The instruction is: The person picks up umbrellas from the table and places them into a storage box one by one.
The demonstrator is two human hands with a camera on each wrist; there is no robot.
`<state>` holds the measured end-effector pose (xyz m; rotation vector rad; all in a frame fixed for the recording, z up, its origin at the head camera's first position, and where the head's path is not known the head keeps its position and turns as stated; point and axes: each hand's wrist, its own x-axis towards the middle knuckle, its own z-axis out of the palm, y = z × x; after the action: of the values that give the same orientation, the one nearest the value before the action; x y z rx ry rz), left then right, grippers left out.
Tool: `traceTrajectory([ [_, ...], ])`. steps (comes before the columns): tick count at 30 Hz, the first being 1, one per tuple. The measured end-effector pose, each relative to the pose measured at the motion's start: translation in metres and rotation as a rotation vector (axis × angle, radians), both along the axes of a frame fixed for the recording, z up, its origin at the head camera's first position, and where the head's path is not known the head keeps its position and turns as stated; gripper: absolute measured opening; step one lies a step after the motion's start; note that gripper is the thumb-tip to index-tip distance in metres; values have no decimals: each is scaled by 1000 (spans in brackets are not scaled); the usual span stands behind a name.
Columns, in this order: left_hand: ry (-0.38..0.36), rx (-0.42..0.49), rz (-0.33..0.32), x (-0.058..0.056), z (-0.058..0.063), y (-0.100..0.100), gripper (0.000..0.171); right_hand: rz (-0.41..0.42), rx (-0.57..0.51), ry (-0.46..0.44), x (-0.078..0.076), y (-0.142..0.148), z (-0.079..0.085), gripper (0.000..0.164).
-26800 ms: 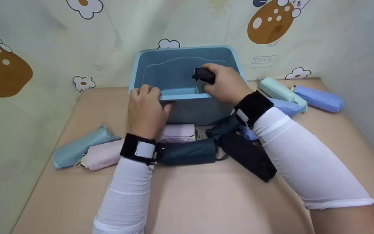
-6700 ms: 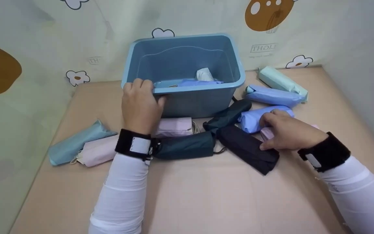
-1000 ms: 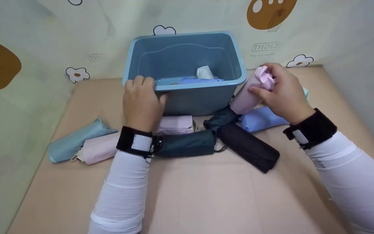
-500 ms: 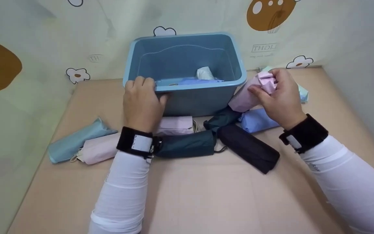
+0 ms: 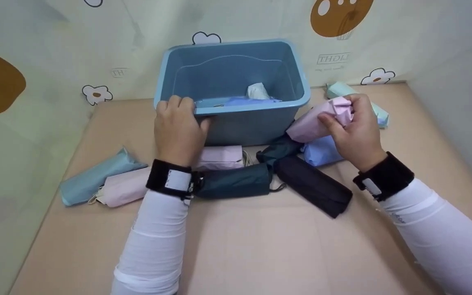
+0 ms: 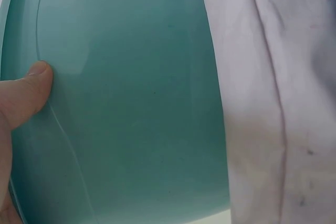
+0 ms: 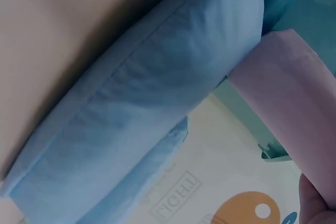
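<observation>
My left hand (image 5: 178,135) grips the front rim of the blue plastic bin (image 5: 252,125), fingers over the edge. In the left wrist view its thumb presses the bin's outer wall (image 6: 136,87). My right hand (image 5: 361,135) holds a pink folded umbrella (image 5: 312,123) by its crumpled sleeve end, just right of the bin. The umbrella slants, its other end low by the bin's front corner, over a dark green folded umbrella (image 5: 279,149). Under the right hand lies a blue folded umbrella (image 5: 322,151), large in the right wrist view. Inside the bin lie a white bundle (image 5: 257,91) and a blue one (image 5: 244,101).
Before the bin lie a pale pink umbrella (image 5: 221,157), a dark teal one (image 5: 236,181) and a black one (image 5: 314,186). A light blue umbrella (image 5: 100,178) and another pink one (image 5: 125,188) lie left. A mint umbrella (image 5: 379,112) lies back right. A patterned wall stands behind the bin.
Earlier my right hand held a black item in the bin; then it reached among the umbrellas at right. Over the last second the pink umbrella has tipped flatter. My left hand stays at the rim.
</observation>
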<state>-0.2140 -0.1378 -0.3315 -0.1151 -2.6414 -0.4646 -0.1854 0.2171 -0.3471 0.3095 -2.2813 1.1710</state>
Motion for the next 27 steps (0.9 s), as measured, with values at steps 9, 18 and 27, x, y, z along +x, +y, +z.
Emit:
traceTrajectory([
  [9,-12,10,9,1,1,-1,47,16,309,-342,9,13,38,56],
  [18,-11,8,3,1,2,0,44,-108,193,-151,16,17,14,40],
  [27,-24,10,9,1,2,0,46,-142,30,-113,6,12,-16,38],
])
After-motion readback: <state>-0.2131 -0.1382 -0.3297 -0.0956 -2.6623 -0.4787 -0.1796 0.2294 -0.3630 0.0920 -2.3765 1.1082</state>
